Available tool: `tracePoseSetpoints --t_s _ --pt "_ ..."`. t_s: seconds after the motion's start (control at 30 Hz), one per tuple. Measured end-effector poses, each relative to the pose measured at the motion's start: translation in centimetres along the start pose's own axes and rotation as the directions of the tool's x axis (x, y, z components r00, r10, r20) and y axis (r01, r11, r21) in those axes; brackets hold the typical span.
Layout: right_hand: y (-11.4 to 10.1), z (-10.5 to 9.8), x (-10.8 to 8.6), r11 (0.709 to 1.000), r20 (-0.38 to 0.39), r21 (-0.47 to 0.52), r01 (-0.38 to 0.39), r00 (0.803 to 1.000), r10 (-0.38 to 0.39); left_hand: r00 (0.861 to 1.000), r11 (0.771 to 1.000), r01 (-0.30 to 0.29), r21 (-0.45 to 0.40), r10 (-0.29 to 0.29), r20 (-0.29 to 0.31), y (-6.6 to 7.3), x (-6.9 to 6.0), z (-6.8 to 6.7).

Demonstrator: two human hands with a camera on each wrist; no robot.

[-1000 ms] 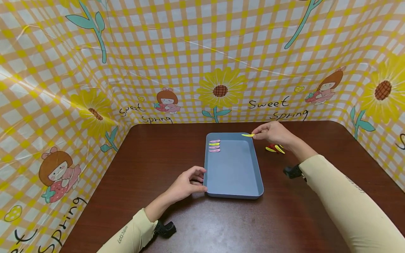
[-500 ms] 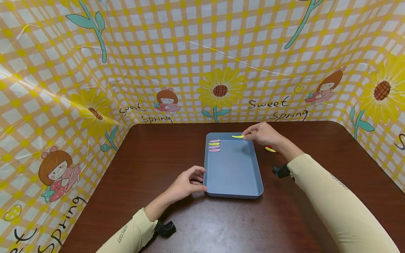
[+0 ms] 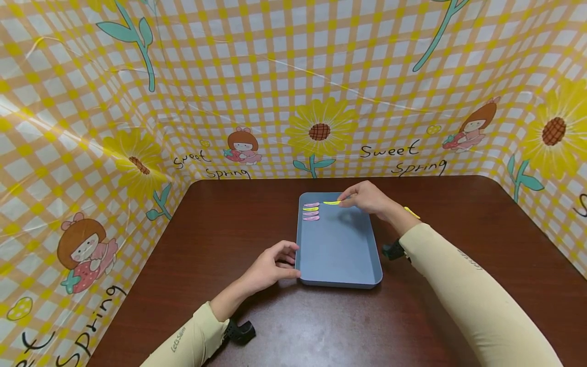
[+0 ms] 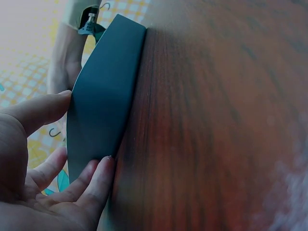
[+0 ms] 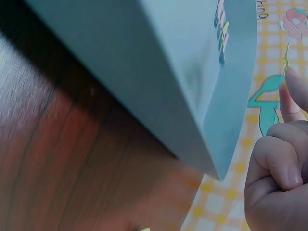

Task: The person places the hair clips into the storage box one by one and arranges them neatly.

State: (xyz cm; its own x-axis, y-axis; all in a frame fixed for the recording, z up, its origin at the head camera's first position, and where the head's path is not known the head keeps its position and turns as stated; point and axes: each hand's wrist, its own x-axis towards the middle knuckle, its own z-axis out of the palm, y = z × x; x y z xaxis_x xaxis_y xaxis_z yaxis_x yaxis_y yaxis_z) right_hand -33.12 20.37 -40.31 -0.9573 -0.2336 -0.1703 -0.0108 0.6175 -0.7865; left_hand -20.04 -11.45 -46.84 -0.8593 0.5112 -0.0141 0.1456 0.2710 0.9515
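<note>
My right hand pinches a yellow snap hair clip above the far part of the blue-grey tray. In the right wrist view, the clip's thin edge shows between thumb and finger. A short column of clips lies at the tray's far left: a pink clip at the top, a yellow clip below it, then two more pink clips. My left hand touches the tray's left side, thumb at the rim and fingertips against the outer wall.
Right of the tray, a yellow clip shows past the right forearm, which hides the rest of the loose pile. The brown table is backed by a checked sheet with sunflowers. A dark wrist mount sits on the left wrist.
My right hand has moved left over the tray with the yellow clip and come a little nearer, bringing it close to the clip column. The left hand and tray stay put.
</note>
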Motion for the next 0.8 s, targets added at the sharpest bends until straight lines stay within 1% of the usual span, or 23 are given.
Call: tracePoseSetpoints --t_s 0.17,0.27,0.37,0.57,0.63,0.8 --pt "-0.5 1.0 0.4 0.998 -0.015 -0.058 0.012 1.0 -0.013 1.0 1.0 0.003 0.006 -0.003 -0.001 -0.1 0.1 0.0" --pt "-0.8 1.3 0.6 0.997 -0.018 -0.072 0.014 1.0 -0.015 1.0 1.0 0.005 0.012 -0.005 -0.002 -0.1 0.0 -0.1" --pt "-1.1 1.6 0.8 0.998 -0.017 -0.061 0.002 1.0 -0.003 1.0 1.0 0.009 0.015 -0.008 -0.004 -0.1 0.0 -0.1" --pt "-1.7 2.2 1.0 0.998 0.011 -0.058 0.001 1.0 0.0 1.0 1.0 0.005 0.015 -0.005 -0.002 -0.2 0.1 -0.1" --pt "-1.8 2.5 1.1 0.998 0.026 -0.053 0.015 1.0 -0.014 1.0 1.0 0.003 0.016 -0.003 -0.003 -0.1 0.1 -0.1" --pt "-1.5 3.4 1.3 0.998 0.019 -0.048 0.031 0.999 -0.03 1.0 1.0 -0.003 0.018 0.003 -0.007 -0.2 0.2 0.1"
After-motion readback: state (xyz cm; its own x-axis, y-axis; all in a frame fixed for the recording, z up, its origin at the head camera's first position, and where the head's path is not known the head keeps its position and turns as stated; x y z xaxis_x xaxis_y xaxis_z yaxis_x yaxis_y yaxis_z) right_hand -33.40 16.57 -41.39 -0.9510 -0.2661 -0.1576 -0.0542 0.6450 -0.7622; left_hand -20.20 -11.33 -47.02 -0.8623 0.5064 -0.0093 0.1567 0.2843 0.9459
